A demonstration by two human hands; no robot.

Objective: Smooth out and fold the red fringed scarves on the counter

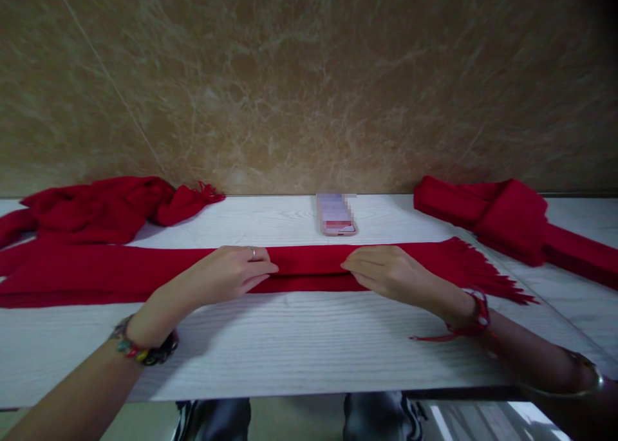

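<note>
A long red scarf point(309, 261) lies stretched sideways across the white table, folded lengthwise, with its fringed end to the right. My left hand point(236, 270) pinches the scarf's folded edge left of the middle. On the other side of the middle, my right hand point(381, 270) pinches the same edge, fingers pointing inward. Between the two hands the fold runs straight, with a dark line under it. The fingertips of both hands partly hide the cloth they grip. The scarf's left end runs to the picture's edge.
A crumpled red scarf point(106, 209) lies at the back left. Another red scarf point(492, 212), folded over itself, is at the back right. A phone point(335, 214) rests near the brown marbled wall point(309, 93). The white table's point(299, 357) front edge is close to my legs.
</note>
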